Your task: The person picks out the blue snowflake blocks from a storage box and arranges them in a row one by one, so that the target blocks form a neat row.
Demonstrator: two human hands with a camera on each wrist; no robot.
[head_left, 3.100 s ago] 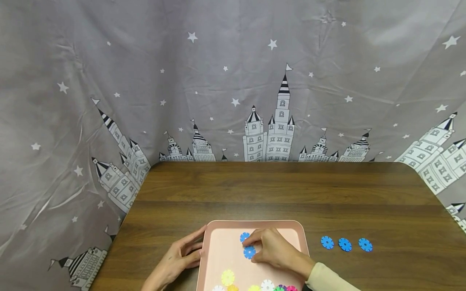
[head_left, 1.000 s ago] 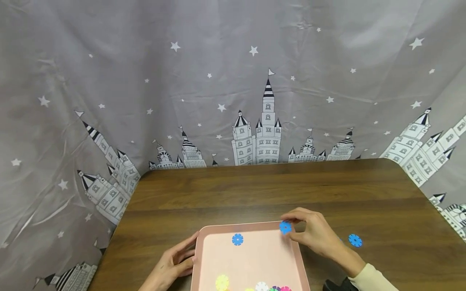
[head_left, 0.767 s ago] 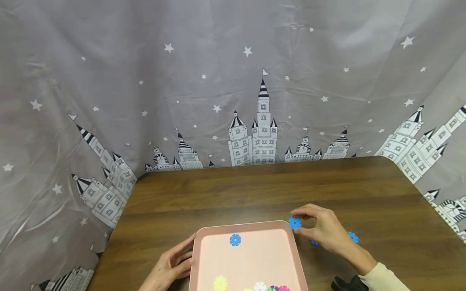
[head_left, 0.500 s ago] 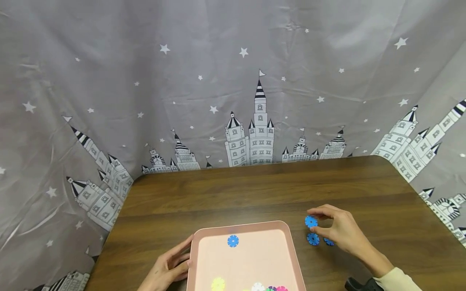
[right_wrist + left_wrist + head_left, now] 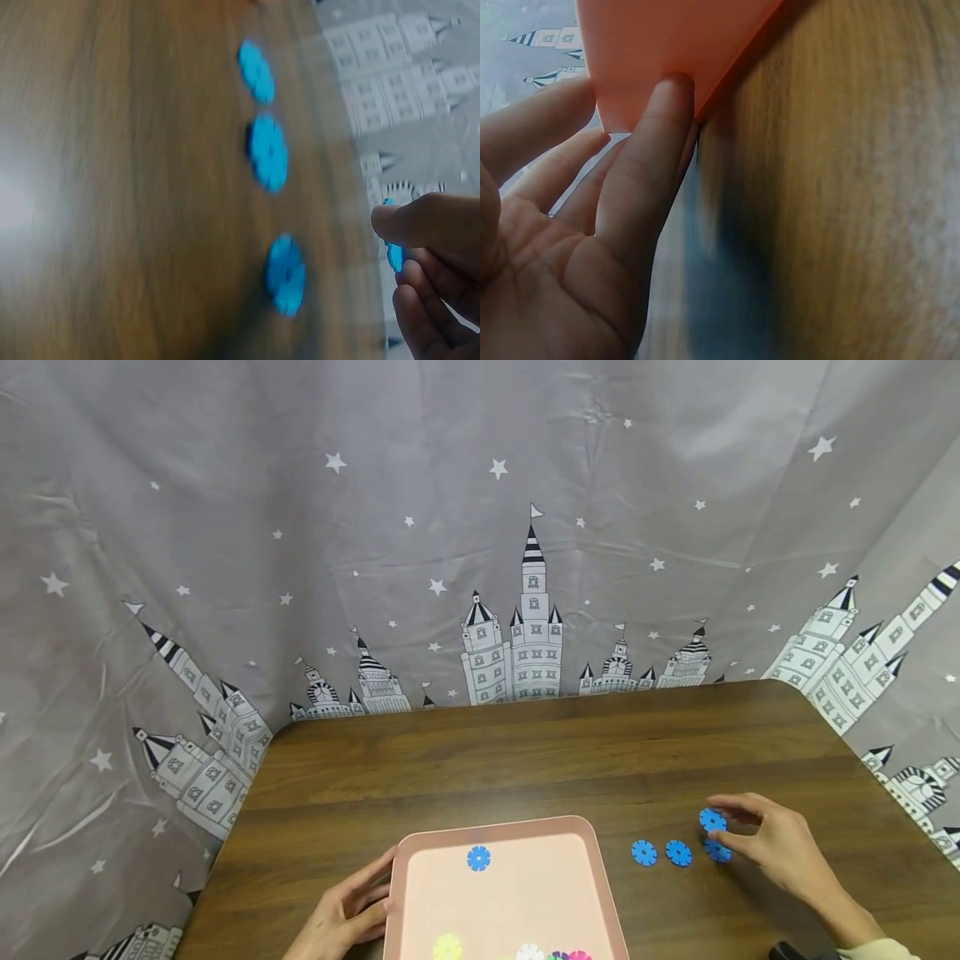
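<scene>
My right hand point(image 5: 783, 847) pinches a blue notched plastic disc point(image 5: 712, 820) between thumb and fingers, above the table. In the right wrist view, the held disc point(image 5: 395, 256) is seen nearly edge-on. Three more blue discs lie in a row: a left one point(image 5: 643, 852), a middle one point(image 5: 678, 853) and a right one point(image 5: 717, 850), partly covered by my fingers. At the left, my left hand point(image 5: 341, 910) touches the outer wall of the pink tray point(image 5: 600, 877) with extended fingertips; the left wrist view shows the tray wall point(image 5: 667, 37) up close.
Inside the tray lie one blue disc point(image 5: 478, 858), a yellow disc point(image 5: 447, 947) and, at the frame's bottom edge, a white disc point(image 5: 530, 952) beside green, purple and pink ones. Behind the wooden table point(image 5: 480, 768) hangs a grey castle-print curtain point(image 5: 390, 468).
My right hand has picked a blue disc out of the tray and carried it right, past the tray rim, over the row on the table. The left hand stays at the tray.
</scene>
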